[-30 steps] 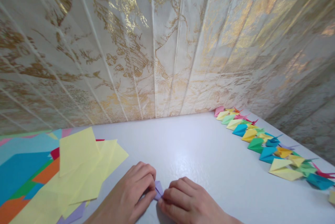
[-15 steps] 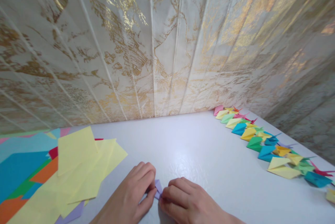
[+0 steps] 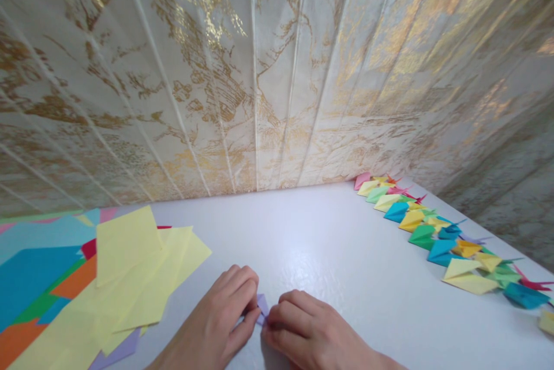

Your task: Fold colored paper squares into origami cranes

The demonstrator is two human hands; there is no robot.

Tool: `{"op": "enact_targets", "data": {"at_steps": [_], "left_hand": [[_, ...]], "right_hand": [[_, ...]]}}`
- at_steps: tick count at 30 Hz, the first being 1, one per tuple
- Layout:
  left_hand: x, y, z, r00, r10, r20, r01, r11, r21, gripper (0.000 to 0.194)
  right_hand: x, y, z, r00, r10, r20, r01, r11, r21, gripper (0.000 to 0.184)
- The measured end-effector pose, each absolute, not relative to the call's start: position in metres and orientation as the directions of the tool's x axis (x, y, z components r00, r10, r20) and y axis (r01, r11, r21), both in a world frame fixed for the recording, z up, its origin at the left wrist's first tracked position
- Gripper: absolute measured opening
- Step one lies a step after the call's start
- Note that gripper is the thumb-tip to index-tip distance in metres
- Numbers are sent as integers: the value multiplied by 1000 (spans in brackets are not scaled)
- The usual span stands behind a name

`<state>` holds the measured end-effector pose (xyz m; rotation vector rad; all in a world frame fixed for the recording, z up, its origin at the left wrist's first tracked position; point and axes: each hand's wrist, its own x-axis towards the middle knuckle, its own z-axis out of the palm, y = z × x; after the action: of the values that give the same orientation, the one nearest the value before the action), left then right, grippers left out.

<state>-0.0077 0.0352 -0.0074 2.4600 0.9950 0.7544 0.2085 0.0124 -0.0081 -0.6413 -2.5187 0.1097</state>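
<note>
A small folded lilac paper piece (image 3: 262,306) lies on the white table (image 3: 329,254) near its front edge. My left hand (image 3: 216,324) has its fingers curled and pinches the piece from the left. My right hand (image 3: 311,332) is curled too and presses on the piece from the right. Most of the paper is hidden under my fingers; only a small pointed tip shows between the two hands.
A loose pile of flat paper sheets (image 3: 86,283), pale yellow over blue, orange, green and lilac, covers the left side. A row of several folded paper cranes (image 3: 445,237) in mixed colours runs along the right edge. A white and gold panelled wall (image 3: 259,70) stands behind.
Both hands have stayed on the lilac piece with only tiny finger shifts. The view has drifted slightly.
</note>
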Motion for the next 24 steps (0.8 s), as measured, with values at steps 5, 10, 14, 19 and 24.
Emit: {"op": "enact_targets", "data": {"at_steps": [5, 10, 14, 19, 24], "left_hand": [[-8, 35, -7, 601, 726, 334, 508, -669, 542, 22], [-8, 34, -3, 598, 739, 311, 511, -650, 562, 19], [-10, 36, 2, 610, 741, 280, 519, -641, 566, 20], [-11, 35, 2, 567, 785, 250, 555, -588, 589, 15], [-11, 34, -4, 553, 799, 238, 570, -571, 591, 11]], "right_hand": [[208, 13, -8, -729, 473, 494, 415, 880, -230, 11], [207, 14, -7, -735, 492, 467, 404, 870, -281, 11], [208, 14, -5, -734, 503, 456, 415, 864, -285, 14], [207, 11, -5, -744, 490, 454, 430, 871, -237, 15], [200, 11, -9, -736, 466, 491, 481, 870, -106, 12]]}}
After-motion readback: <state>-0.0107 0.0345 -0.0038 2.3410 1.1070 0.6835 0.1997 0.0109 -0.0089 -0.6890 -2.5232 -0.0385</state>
